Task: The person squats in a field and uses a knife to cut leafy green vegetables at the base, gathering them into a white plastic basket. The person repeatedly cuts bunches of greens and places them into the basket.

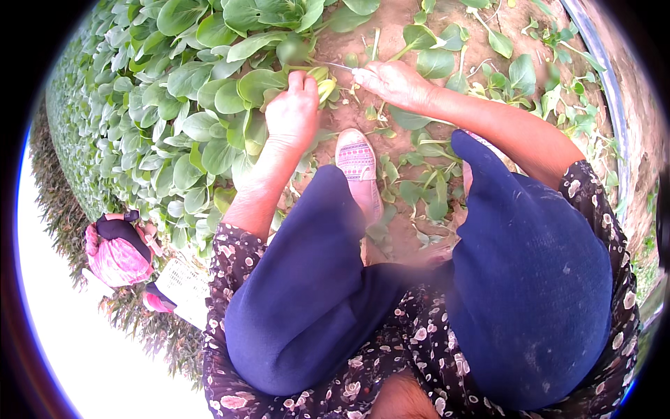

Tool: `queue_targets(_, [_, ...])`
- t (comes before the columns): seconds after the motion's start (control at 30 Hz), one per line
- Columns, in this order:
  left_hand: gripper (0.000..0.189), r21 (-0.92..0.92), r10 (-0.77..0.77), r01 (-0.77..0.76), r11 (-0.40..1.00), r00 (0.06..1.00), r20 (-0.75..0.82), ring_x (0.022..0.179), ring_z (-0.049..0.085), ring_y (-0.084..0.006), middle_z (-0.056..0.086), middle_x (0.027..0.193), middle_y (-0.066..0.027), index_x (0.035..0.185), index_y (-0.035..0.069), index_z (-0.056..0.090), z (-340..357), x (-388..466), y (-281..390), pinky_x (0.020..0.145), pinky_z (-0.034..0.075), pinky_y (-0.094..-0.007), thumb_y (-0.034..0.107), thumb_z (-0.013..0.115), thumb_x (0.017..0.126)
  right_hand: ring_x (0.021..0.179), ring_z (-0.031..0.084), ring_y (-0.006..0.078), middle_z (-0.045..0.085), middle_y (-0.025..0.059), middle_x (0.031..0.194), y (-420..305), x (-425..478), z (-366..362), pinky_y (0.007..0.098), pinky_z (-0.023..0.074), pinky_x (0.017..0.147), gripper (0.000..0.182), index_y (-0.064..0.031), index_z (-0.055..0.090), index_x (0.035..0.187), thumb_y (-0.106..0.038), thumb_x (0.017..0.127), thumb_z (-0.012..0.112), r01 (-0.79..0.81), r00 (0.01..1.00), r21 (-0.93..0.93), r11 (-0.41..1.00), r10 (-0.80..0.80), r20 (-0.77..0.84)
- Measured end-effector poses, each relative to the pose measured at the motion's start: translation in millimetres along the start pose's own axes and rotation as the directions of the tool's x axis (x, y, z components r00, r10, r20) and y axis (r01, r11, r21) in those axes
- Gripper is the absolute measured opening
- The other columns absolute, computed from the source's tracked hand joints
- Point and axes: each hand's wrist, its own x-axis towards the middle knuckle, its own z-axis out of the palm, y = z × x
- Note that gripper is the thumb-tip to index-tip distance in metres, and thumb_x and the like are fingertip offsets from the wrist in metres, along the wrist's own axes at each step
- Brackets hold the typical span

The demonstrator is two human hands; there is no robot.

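Note:
My left hand point(294, 112) is closed around a leafy green that looks like bok choy point(325, 88), at the edge of the dense planting. Its pale stem base points right, out past my knuckles. In my right hand point(395, 86) is a small knife, its thin blade point(337, 65) reaching left towards the plant. The blade's tip lies close to the stems, but I cannot tell whether it touches them. Most of the handle is hidden in my fist. Broad green leaves point(261, 86) crowd around my left fingers.
Cut leaves point(432, 196) are strewn over bare soil point(361, 39) beside my patterned shoe point(357, 162). A long pale strip point(602, 63) edges the bed at right. At lower left, another person point(118, 251) in pink is beside a white plastic crate point(183, 283).

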Motion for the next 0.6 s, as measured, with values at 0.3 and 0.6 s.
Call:
queue_targets(0.3, [0.045,-0.115,-0.117,0.115,0.987,0.993,-0.013,0.069,0.070,-0.0277,0.056,0.123,-0.0094,0.119,0.011,0.058,7,-13,5,0.060,0.056,-0.0405,0.007,0.068,0.075,0.087,0.067,0.0419,0.068,0.0239,0.089,13,19,-8,0.0521,0.0506,0.079,0.052,-0.0011,0.064,0.107,-0.050,0.099,0.049,-0.028,0.997,-0.113,0.993,0.035,0.064])
queue_targets(0.6, [0.056,-0.159,-0.205,0.204,0.966,0.979,0.012,0.079,0.069,-0.0274,0.057,0.125,-0.0025,0.127,0.020,0.061,17,-17,2,0.069,0.056,-0.0409,0.006,0.068,0.073,0.083,0.067,0.0419,0.068,0.0241,0.085,12,27,-17,0.0513,0.0513,0.074,0.050,0.0014,0.067,0.099,-0.046,0.099,0.051,0.084,0.991,-0.171,0.982,-0.065,0.117])
